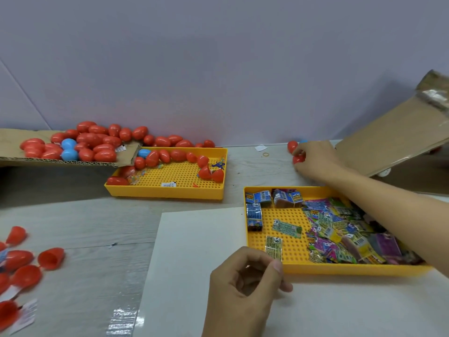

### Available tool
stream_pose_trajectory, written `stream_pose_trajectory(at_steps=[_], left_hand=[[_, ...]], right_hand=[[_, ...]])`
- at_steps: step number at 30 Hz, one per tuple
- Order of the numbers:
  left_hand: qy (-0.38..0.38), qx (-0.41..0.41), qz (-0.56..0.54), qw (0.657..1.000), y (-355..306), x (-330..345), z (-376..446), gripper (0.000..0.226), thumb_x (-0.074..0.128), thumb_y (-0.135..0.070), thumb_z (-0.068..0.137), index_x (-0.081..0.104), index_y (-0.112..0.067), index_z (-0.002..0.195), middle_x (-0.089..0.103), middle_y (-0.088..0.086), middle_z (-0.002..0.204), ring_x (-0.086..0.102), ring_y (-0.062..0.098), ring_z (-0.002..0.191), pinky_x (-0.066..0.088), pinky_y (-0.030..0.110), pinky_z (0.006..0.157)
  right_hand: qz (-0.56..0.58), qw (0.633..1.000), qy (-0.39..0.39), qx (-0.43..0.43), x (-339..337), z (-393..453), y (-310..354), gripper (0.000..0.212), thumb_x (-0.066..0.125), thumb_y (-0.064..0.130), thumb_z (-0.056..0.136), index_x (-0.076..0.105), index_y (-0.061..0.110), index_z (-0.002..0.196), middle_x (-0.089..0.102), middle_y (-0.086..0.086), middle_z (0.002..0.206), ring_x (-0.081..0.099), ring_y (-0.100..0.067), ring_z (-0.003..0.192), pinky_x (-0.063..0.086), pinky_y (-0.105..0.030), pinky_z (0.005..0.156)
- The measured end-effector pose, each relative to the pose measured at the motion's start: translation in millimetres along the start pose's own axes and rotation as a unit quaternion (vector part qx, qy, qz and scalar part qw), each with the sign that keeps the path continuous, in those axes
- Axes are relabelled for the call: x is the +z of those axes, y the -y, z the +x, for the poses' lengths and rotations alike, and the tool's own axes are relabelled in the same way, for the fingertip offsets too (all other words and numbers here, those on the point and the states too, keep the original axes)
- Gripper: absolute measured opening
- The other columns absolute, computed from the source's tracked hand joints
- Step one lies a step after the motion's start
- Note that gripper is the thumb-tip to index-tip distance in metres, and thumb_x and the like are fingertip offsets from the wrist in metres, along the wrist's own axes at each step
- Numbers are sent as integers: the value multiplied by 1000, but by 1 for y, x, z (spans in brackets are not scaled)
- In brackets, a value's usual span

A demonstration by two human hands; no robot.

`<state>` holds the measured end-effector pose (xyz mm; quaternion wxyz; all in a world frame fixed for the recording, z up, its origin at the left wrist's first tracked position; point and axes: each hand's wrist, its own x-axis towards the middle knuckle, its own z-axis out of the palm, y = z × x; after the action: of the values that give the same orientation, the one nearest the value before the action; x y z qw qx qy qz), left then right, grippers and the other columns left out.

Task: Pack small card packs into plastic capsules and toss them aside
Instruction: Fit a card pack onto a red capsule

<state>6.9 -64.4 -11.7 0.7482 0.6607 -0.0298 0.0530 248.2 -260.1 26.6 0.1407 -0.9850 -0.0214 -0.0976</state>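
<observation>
My left hand (245,278) pinches a small card pack (274,247) between thumb and fingertips at the near left corner of the yellow tray (315,267) that holds many card packs (340,229). Far across the table, my right hand (315,159) curls its fingers round a red capsule (298,159); another red capsule (292,146) lies just beyond it. Closed red and blue capsules (97,144) are piled on a cardboard flap at the back left. Open red capsule halves (51,258) lie at the near left edge.
A second yellow tray (170,189) at the back centre holds capsules along its far side. A white sheet (194,251) lies under my left hand. A cardboard flap (388,139) rises at the right. A rubber band (266,154) lies near the wall.
</observation>
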Motion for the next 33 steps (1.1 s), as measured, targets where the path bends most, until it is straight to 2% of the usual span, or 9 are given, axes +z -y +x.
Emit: stream_pose_trajectory(at_steps=[2, 4, 7, 11, 16, 21, 27, 30, 33], left_hand=[[2, 5, 2, 1000, 1, 0, 0, 4, 71, -24, 76, 70, -22, 72, 72, 6, 64, 75, 26, 66, 60, 33, 67], [1, 13, -1, 1000, 2, -2, 0, 7, 73, -30, 75, 70, -23, 73, 72, 6, 66, 75, 26, 67, 61, 34, 68], [6, 24, 2, 1000, 2, -2, 1, 14, 72, -37, 74, 70, -23, 76, 73, 6, 67, 74, 25, 68, 60, 33, 68], [-8, 39, -27, 999, -2, -1, -2, 17, 72, -38, 74, 71, -22, 80, 70, 11, 70, 73, 29, 66, 58, 32, 60], [-10, 67, -63, 996, -10, -1, -6, 40, 71, -47, 70, 67, -36, 109, 71, 9, 90, 72, 29, 67, 55, 27, 59], [-18, 153, 25, 988, -10, 1, -12, 33, 72, -43, 77, 67, -41, 110, 71, -2, 99, 69, 18, 70, 53, 23, 60], [-54, 149, 32, 987, -8, 5, -14, 27, 74, -41, 75, 69, -36, 102, 73, -4, 95, 72, 15, 79, 56, 20, 65], [-54, 146, 28, 987, -12, 5, -15, 20, 72, -40, 78, 72, -30, 95, 73, -2, 92, 72, 12, 84, 55, 17, 69], [-37, 143, 34, 988, -14, 6, -16, 18, 69, -34, 83, 76, -30, 99, 72, -1, 95, 71, 17, 89, 57, 22, 71]], right_hand=[[187, 981, 27, 34, -16, -17, 12, 23, 73, 27, 86, 69, 22, 108, 69, 0, 105, 63, -20, 93, 54, -35, 72], [385, 919, 64, 51, -37, -48, 30, 14, 75, 30, 84, 71, 22, 95, 72, 1, 93, 64, -12, 81, 47, -24, 60], [567, 811, 133, 62, -60, -108, 51, 15, 68, 24, 87, 72, 9, 88, 76, -10, 86, 63, -12, 67, 45, -20, 46], [660, 719, 196, 91, -65, -176, 72, 35, 68, 40, 72, 76, 7, 82, 73, -16, 78, 52, -11, 53, 34, -19, 39], [720, 631, 199, 209, -50, -217, 81, 30, 68, 44, 73, 74, 17, 64, 60, -5, 57, 37, -7, 37, 24, -18, 38], [680, 677, 186, 211, -46, -235, 75, 41, 67, 47, 83, 65, 18, 54, 54, -5, 53, 30, -7, 36, 20, -17, 35], [678, 671, 212, 214, -39, -248, 70, 44, 58, 42, 92, 69, 15, 59, 55, -9, 55, 29, -8, 36, 20, -16, 35], [626, 718, 247, 177, -38, -249, 69, 50, 50, 43, 96, 75, 19, 62, 57, -9, 54, 29, -8, 36, 23, -17, 35], [572, 758, 266, 165, -37, -250, 66, 43, 56, 45, 93, 76, 17, 68, 56, -5, 52, 28, -8, 35, 19, -15, 36]])
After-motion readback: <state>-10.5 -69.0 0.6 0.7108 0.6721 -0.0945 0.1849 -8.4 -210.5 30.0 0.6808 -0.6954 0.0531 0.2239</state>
